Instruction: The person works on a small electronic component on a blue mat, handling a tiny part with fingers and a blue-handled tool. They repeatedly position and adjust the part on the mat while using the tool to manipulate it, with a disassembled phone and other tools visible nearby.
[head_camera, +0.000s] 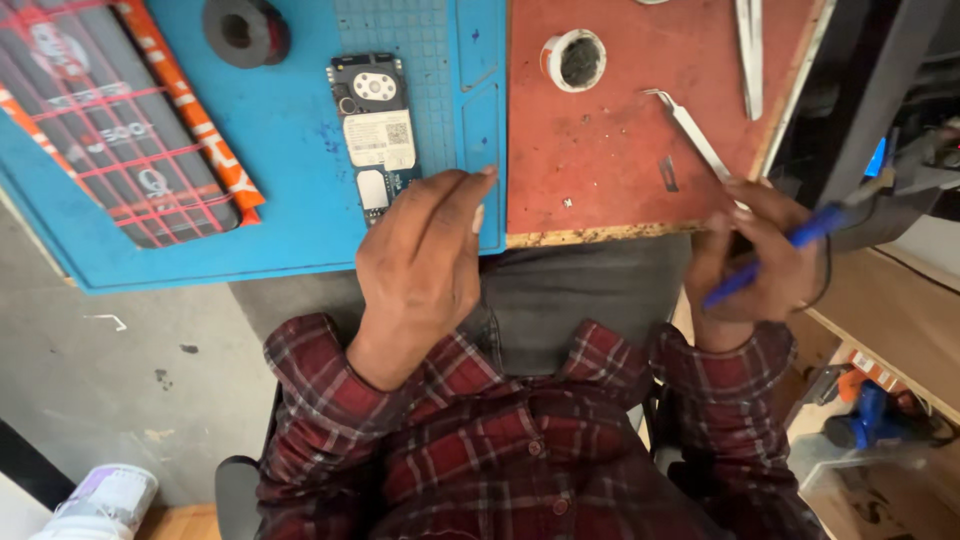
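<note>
My left hand (425, 262) hovers over the near edge of a blue work mat (290, 200), fingers loosely curled, holding nothing I can see. Just beyond its fingertips lies an opened phone board (373, 125) with a white label, flat on the mat. My right hand (755, 262) is off the table's right corner, closed around a blue pen-shaped tool (775, 250) with a dark cord. Bent metal tweezers (690, 130) lie on the red table top just above that hand.
The red table (600, 160) carries a small white pot (574, 60), a second pair of tweezers (750, 50) and a small blade. A black tape roll (245, 30) and a dark phone in orange wrapping (110, 130) lie on the mat. Shelving stands at right.
</note>
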